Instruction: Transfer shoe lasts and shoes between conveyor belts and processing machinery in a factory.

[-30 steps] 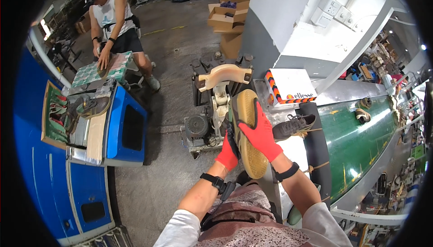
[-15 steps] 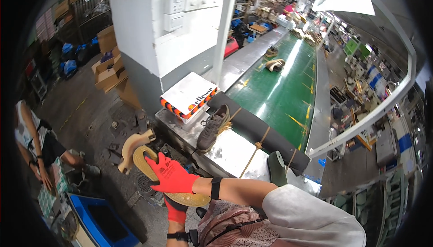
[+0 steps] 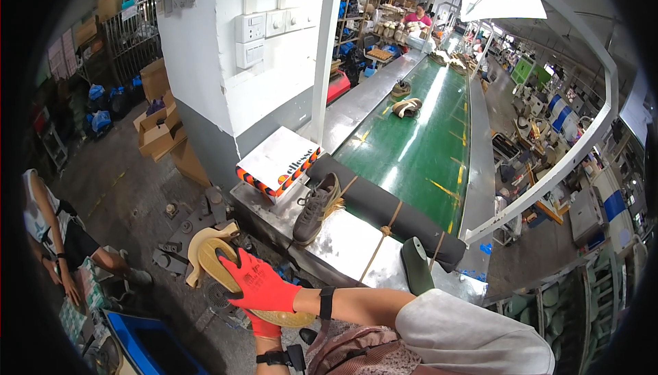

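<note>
Both of my gloved hands are on one shoe (image 3: 218, 270), held with its tan sole facing up. My right hand (image 3: 260, 280), in a red glove, lies across the middle of the sole with its fingers wrapped over the far edge. Below it, my left hand (image 3: 264, 327), also red-gloved, supports the shoe from underneath; the shoe hides most of its fingers. The toe part points up and left, beside a curved tan pad (image 3: 200, 246) on a machine. On the metal table ahead stands a brown lace-up sneaker (image 3: 315, 212), apart from my hands.
An orange-edged white shoebox (image 3: 277, 160), a dark green shoe last (image 3: 417, 265) and a black roller (image 3: 384, 207) are at the table. A green conveyor belt (image 3: 404, 145) carrying shoes runs away. A pillar (image 3: 199, 67) rises ahead; another person (image 3: 58, 231) sits at left.
The view has shifted slightly, so the table and belt sit a little further left. My hands keep hold of the shoe, and my left hand shows less beneath it.
</note>
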{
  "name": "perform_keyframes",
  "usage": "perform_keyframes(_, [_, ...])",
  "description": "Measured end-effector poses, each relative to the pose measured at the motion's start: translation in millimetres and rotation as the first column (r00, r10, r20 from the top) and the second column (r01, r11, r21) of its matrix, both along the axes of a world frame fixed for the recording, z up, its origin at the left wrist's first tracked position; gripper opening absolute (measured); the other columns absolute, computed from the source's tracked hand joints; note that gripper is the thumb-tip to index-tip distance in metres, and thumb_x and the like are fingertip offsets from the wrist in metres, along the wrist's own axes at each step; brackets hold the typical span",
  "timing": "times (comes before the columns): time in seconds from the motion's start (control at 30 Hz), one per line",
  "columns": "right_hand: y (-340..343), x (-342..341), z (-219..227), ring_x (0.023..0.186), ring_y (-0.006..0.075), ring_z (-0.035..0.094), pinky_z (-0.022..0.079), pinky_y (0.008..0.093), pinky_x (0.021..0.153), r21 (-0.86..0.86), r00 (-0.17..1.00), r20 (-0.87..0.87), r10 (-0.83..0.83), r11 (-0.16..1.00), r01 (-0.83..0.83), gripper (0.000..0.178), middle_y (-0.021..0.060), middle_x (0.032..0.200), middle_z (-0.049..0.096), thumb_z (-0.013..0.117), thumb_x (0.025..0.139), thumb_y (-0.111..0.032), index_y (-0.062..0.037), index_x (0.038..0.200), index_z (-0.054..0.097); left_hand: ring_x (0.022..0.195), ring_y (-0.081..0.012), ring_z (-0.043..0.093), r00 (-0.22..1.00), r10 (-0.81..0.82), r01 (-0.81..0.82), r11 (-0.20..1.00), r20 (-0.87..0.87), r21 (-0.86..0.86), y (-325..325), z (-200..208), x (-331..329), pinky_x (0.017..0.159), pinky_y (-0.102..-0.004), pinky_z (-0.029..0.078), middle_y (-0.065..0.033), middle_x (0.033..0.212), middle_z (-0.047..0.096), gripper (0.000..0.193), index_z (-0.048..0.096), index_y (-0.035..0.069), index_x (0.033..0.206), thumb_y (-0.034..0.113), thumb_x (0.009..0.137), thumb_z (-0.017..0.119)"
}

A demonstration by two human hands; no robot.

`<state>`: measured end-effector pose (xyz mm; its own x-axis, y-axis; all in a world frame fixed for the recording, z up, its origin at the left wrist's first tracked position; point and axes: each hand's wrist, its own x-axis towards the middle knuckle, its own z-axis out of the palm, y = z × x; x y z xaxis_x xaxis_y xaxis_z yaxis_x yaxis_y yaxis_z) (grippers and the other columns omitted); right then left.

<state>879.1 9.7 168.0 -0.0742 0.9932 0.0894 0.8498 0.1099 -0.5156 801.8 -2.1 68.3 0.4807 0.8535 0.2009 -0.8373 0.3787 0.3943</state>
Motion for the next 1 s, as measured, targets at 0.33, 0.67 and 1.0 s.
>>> perform_keyframes(0.33, [-22.3,3.4,5.8,0.141,0.0501,0.032,0.029,0.0538,0.116,0.097,0.997,-0.072,-0.013,0.995,0.020,0.095,0.0356,0.153,0.026,0.070,0.085,-0.049,-0.0138,0.159,0.023,0.144,-0.0294,0.037,0.996,-0.003,0.002,1.000,-0.085,-0.019,-11.6,-1.5,-2.6,0.120,-0.0467,0.030,-0.0073,0.159,0.036,0.076,0.028,0.014,0.158,0.064,0.101,0.035])
perform_keyframes(0.67, [-115.3,8.6,-35.9,0.145,0.0339,0.034,0.027,0.0477,0.119,0.110,0.376,-0.924,0.068,0.990,0.092,0.096,0.0276,0.153,0.036,0.070,0.089,-0.044,-0.0085,0.160,0.017,0.137,-0.0373,0.044,0.908,-0.311,0.198,0.909,-0.280,-0.367,-87.4,-42.2,-139.9,0.116,-0.0522,0.035,-0.0143,0.153,0.045,0.105,0.028,0.015,0.158,0.089,0.084,0.027])
perform_keyframes(1.0, [3.9,-57.2,-80.0,0.108,0.0141,0.062,0.048,0.0327,0.098,-0.182,-0.517,-0.726,-0.454,0.852,-0.491,0.046,0.0031,0.119,0.067,0.058,0.101,-0.044,-0.0093,0.131,0.059,0.125,-0.0365,0.055,-0.085,-0.026,0.303,0.952,-0.996,-0.051,-150.6,20.0,-279.9,0.104,-0.0399,0.046,-0.0181,0.136,0.054,0.050,0.064,0.009,0.126,0.000,0.077,0.064])
